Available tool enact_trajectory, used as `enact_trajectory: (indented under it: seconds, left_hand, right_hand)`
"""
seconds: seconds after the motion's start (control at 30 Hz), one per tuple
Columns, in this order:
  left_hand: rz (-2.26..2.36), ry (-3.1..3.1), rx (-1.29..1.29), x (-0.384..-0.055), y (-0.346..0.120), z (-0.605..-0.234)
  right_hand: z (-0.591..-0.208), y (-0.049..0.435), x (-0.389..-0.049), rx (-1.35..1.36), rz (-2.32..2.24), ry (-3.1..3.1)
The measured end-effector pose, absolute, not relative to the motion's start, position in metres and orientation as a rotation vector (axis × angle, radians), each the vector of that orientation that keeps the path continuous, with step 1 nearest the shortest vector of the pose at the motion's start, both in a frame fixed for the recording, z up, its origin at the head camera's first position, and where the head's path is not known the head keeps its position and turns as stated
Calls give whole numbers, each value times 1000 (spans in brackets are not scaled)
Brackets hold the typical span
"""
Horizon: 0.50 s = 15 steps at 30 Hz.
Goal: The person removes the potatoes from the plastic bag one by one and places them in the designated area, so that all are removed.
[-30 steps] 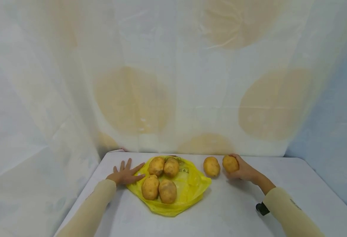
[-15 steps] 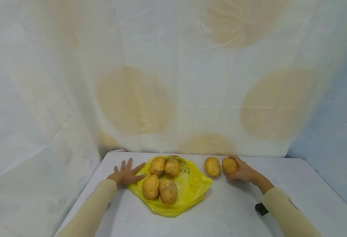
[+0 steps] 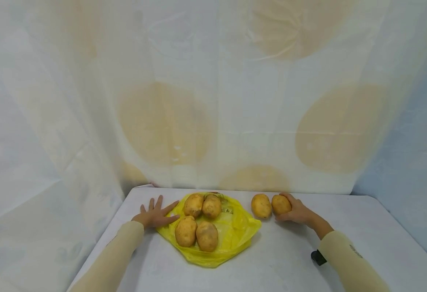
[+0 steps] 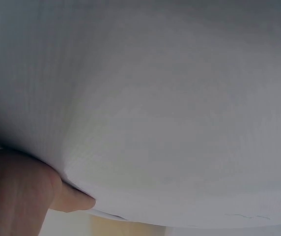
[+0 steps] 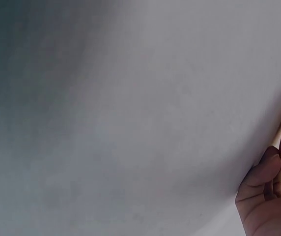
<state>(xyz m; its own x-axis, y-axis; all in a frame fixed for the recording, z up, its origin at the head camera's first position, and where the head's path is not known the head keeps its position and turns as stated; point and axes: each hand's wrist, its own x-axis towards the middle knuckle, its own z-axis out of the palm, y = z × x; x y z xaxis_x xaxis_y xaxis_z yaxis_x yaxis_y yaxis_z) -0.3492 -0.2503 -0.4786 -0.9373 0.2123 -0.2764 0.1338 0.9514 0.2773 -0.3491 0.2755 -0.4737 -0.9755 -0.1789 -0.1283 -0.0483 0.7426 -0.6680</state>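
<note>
The hands are well apart, the left hand [image 3: 156, 215] spread at the edge of the yellow bag [image 3: 231, 233], the right hand [image 3: 296, 211] curled round the rightmost potato [image 3: 280, 205] on the surface [image 3: 272, 259], probably firm, sturdy, moderately heavy and best held round its middle.

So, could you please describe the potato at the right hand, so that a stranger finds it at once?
On the white table, find the yellow bag with four potatoes. To its right, near the far edge, two more potatoes lie side by side. The wanted potato is the right one, the only potato that the right hand touches.
</note>
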Motion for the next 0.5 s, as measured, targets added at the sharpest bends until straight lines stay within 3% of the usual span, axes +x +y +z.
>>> enact_trajectory:
  seconds: [0.5]
  left_hand:
    - [342,2797,241,-346,-247,-475]
  right_hand:
    - [-472,276,-348,-193,-1101,2711]
